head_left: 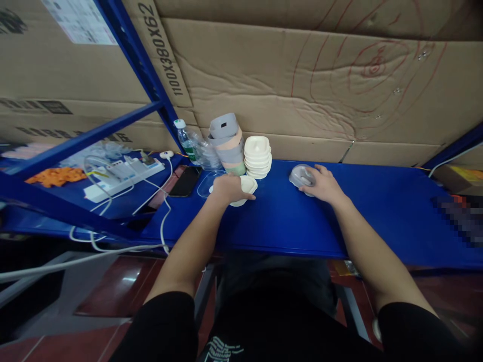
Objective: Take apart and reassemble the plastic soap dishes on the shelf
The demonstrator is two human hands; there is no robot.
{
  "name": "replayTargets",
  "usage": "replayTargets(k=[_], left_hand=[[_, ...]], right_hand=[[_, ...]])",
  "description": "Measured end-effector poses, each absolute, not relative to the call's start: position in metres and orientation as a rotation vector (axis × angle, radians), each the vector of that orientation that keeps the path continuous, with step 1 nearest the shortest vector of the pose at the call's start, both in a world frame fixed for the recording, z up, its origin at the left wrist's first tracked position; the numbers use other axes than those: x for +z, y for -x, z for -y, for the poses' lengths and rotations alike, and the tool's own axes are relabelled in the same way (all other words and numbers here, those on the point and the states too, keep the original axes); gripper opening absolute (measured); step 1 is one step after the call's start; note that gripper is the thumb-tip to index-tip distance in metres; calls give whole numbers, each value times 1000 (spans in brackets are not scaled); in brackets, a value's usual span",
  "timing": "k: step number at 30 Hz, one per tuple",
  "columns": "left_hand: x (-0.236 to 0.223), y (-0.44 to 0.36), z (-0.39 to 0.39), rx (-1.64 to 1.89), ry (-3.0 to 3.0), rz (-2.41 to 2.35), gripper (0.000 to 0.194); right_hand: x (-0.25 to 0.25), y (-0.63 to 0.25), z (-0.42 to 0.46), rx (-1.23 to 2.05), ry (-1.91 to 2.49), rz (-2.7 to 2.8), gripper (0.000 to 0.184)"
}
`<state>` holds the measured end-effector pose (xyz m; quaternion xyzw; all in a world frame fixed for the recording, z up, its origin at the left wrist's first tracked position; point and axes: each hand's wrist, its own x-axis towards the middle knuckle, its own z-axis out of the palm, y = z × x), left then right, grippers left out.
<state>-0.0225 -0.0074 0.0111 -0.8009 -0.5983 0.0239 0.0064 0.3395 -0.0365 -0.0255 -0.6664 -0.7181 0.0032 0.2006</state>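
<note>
My left hand (227, 188) is closed over a cream plastic lid (248, 185) low on the blue shelf, its fingertips partly hidden. A clear, flat-edged plastic piece (204, 185) lies just left of that hand. Farther right, my right hand (323, 184) curls its fingers around a clear domed plastic piece (301, 174) resting on the shelf. Behind my left hand stands a stack of cream lids (257, 156). Beside it rises a stack of nested cups (224, 128) in grey, peach and green.
Clear plastic cups (207, 153) and a water bottle (184, 141) stand at the back left, with a phone (185, 181) in front. A power strip (124, 178) with trailing white cables lies beyond the blue post. Cardboard (264, 65) walls the back.
</note>
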Motion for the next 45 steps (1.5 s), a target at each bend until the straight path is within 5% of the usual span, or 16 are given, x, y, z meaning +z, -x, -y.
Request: replayTargets(k=[5, 10, 16, 22, 26, 30, 39, 45], left_hand=[[15, 32, 1, 105, 2510, 1975, 100], [13, 29, 3, -36, 2550, 1911, 85], [6, 11, 9, -466, 2674, 1624, 72], [-5, -12, 24, -1071, 2874, 943, 82], [-8, -17, 26, -1261, 2786, 826, 62], [-12, -13, 21, -1265, 2716, 852, 47], [-4, -14, 27, -1085, 2814, 575, 67], [-4, -8, 19, -1135, 2740, 522, 40]], right_hand=[[-28, -323, 40, 168, 1716, 2059, 94], [-22, -317, 43, 188, 1612, 2012, 93], [-6, -308, 52, 80, 1388, 1850, 88], [-2, -301, 65, 189, 1078, 1962, 68], [-6, -294, 70, 355, 1034, 1931, 64], [-11, -290, 69, 539, 1124, 1700, 54], [-5, -283, 63, 685, 1153, 1353, 48], [-4, -283, 60, 815, 1068, 1286, 55]])
